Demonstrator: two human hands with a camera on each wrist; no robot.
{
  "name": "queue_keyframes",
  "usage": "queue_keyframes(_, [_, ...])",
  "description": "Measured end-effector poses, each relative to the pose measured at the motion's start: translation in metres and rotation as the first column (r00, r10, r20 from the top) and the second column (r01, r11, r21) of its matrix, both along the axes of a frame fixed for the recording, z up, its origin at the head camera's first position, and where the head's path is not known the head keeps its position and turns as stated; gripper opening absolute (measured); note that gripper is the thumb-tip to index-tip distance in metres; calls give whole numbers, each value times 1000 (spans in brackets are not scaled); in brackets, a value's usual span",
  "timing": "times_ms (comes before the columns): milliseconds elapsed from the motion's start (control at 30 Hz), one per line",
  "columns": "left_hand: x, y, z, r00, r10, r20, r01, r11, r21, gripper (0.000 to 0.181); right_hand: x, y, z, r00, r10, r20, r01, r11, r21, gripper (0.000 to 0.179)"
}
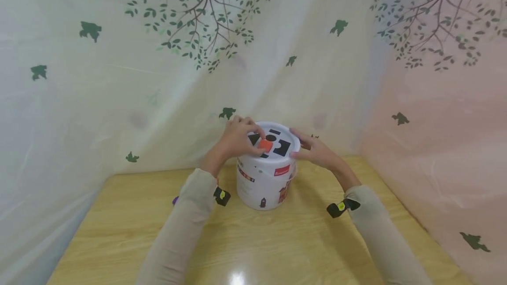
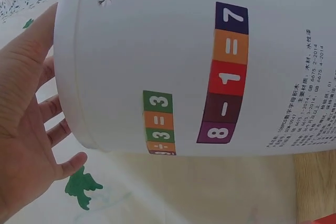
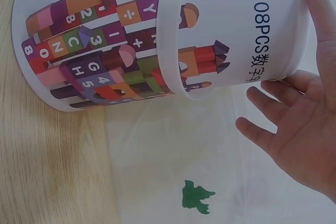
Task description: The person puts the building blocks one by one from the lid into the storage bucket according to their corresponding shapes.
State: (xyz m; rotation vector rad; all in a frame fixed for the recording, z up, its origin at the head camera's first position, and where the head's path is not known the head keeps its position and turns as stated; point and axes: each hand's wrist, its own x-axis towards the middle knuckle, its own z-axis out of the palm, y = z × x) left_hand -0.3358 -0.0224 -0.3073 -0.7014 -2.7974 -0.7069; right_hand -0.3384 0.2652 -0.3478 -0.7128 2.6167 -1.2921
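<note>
A white bucket (image 1: 257,184) stands upright on the table, its lid (image 1: 286,134) marked with dark shaped holes. My left hand (image 1: 239,137) pinches a small orange-red block (image 1: 265,145) between thumb and fingertips, right over the lid. That block is hidden in the left wrist view, where the left hand (image 2: 26,119) shows beside the lid edge and the printed sums. At the bucket's right side, my right hand (image 1: 314,149) touches the lid rim with thumb and fingers spread. Its lower fingers extend loosely beside the bucket in the right wrist view.
The wooden table (image 1: 261,250) reaches back to a hanging cloth (image 1: 158,100) printed with trees and leaves. A purple piece (image 1: 175,200) shows partly behind the left forearm. The bucket's handle (image 1: 293,174) hangs at its right side.
</note>
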Motion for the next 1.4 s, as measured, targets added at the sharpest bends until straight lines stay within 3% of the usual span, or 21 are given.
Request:
queue_keyframes(400, [2, 0, -6, 999, -46, 8, 47, 990, -134, 48, 0, -5, -6, 1000, 12, 2, -12, 1000, -12, 89])
queue_keyframes(600, [1, -2, -10, 999, -38, 4, 39, 997, -65, 44, -2, -6, -6, 1000, 20, -15, -20, 1000, -2, 88])
queue_keyframes(800, [3, -6, -12, 999, -31, -37, 31, 999, -13, 43, -3, -5, -6, 1000, 17, -10, -17, 1000, 3, 88])
queue_keyframes(933, [4, -11, -14, 997, -4, -73, 9, 997, 71, 40, -3, -4, -6, 1000, 12, 1, -12, 1000, -3, 87])
queue_keyframes(1167, [6, -31, -17, 992, 20, -121, 10, 971, 239, 37, -3, -4, -4, 1000, 14, -10, -14, 1000, -7, 88])
queue_keyframes(1400, [5, -58, -39, 991, 27, -131, 26, 922, 387, 38, -1, 0, -3, 1000, 8, -16, -8, 1000, -15, 88])
